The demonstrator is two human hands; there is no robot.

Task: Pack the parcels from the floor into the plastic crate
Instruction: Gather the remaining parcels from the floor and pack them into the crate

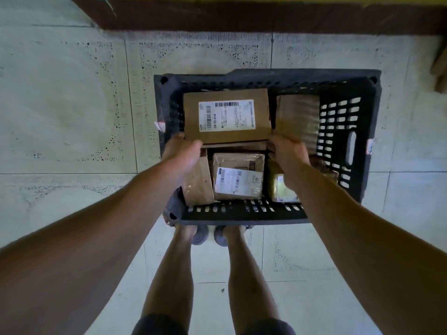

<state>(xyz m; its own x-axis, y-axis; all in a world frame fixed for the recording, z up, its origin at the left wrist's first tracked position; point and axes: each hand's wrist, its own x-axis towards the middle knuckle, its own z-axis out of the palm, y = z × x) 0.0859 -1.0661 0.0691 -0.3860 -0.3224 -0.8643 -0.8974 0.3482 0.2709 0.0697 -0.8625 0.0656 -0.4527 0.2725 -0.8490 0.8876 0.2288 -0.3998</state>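
Now gripping a brown rectangular cardboard box [226,116] by its two near corners, over the 12 o'clock half of a black slatted plastic crate [290,75] standing on a pale tiled floor [72,117]. Curling the left hand [183,152] round the 7 o'clock corner with thumb on top and the other fingers hidden; wrapping the right hand [287,151] round the 5 o'clock corner, fingers bent together. Showing a white shipping label with barcodes and digits reading roughly "376-722", the rest too blurred. Lying inside the crate: a plastic-wrapped brown parcel [238,180] with a white barcode label at 6 o'clock, a plain brown paper parcel [198,184] at 7, a yellowish packet [276,186] at 5, a tape-banded beige bundle [297,117] at 2.
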